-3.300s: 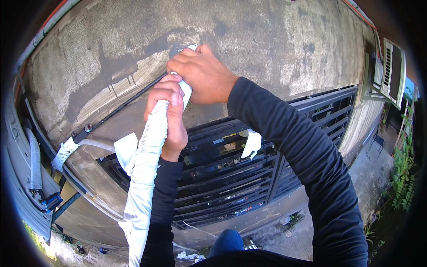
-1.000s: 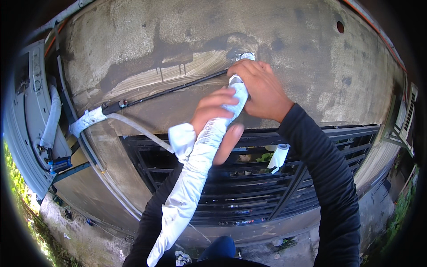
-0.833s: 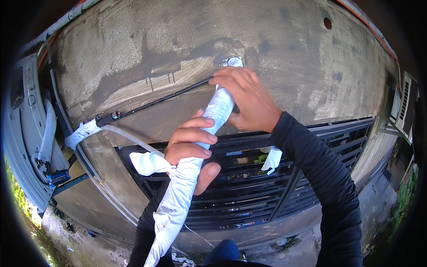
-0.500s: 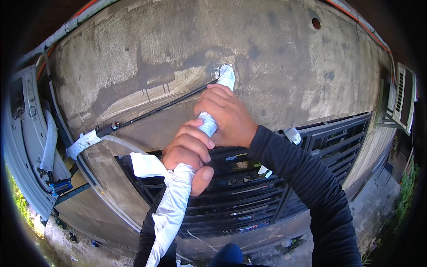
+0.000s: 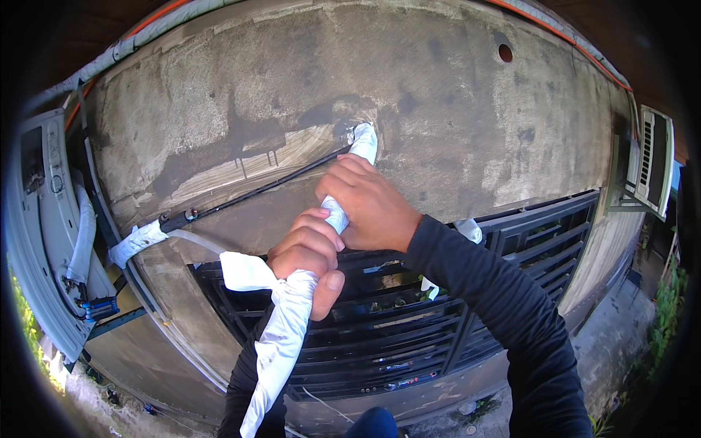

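Note:
A white-wrapped pipe bundle point(image 5: 282, 330) runs out of a hole in the concrete wall point(image 5: 453, 102) and slopes down toward me. My right hand point(image 5: 369, 208) is closed around it just below the hole. Directly below, my left hand point(image 5: 301, 252) wraps the same bundle, its thumb lying along the near side. A short stretch of white wrapping shows between the two hands. Beside my left hand a loose white flap point(image 5: 244, 271) sticks out to the left. From the hole a thin black cable point(image 5: 266, 180) runs left to a dark insulated pipe end point(image 5: 177, 219).
An opened outdoor air-conditioner unit point(image 5: 55, 219) hangs at the left, with blue gauges point(image 5: 98, 308) beside it. Black metal window bars point(image 5: 380, 343) lie below my hands. Another unit point(image 5: 650, 162) is mounted at the right. White-wrapped piping point(image 5: 139, 241) runs along the wall's left side.
The wall and the pipe's exit appear slightly lower in the view. My right hand sits a little lower in the picture too; both hands keep their grip on the bundle.

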### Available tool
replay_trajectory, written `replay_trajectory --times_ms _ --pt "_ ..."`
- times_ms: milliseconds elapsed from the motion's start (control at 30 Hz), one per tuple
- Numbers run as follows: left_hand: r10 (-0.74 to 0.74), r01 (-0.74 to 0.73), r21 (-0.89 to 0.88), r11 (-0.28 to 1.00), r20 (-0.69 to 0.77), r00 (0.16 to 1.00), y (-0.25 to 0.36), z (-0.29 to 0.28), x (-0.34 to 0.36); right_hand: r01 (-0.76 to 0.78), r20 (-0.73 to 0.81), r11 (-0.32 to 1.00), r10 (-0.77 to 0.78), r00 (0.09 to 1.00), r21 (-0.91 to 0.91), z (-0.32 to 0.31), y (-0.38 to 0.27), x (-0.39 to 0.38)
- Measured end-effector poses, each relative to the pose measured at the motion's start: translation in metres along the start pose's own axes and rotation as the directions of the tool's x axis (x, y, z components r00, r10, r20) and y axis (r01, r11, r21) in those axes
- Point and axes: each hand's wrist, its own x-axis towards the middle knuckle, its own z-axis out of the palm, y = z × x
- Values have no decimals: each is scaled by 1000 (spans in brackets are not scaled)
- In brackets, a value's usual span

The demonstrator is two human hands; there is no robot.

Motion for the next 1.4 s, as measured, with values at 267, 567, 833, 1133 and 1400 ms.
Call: replay_trajectory --times_ms 267,567,833,1133,1400 --pt "15 -16 -21 1000 -44 999 -5 1 0 -41 17 999 41 999 -11 0 -3 1" --pt "-2 3 42 999 -30 1000 -2 5 -6 -57 3 998 57 998 -14 2 -6 -2" --pt "10 -9 48 999 -26 1000 -3 6 -11 -8 31 998 10 999 -69 4 -3 -7" --pt "18 -17 7 1000 -68 998 -6 5 -8 -14 12 998 15 1000 -61 5 -1 -4" --pt "-10 12 54 998 -26 1000 0 6 -10 -7 30 997 10 999 -76 5 -1 -9"
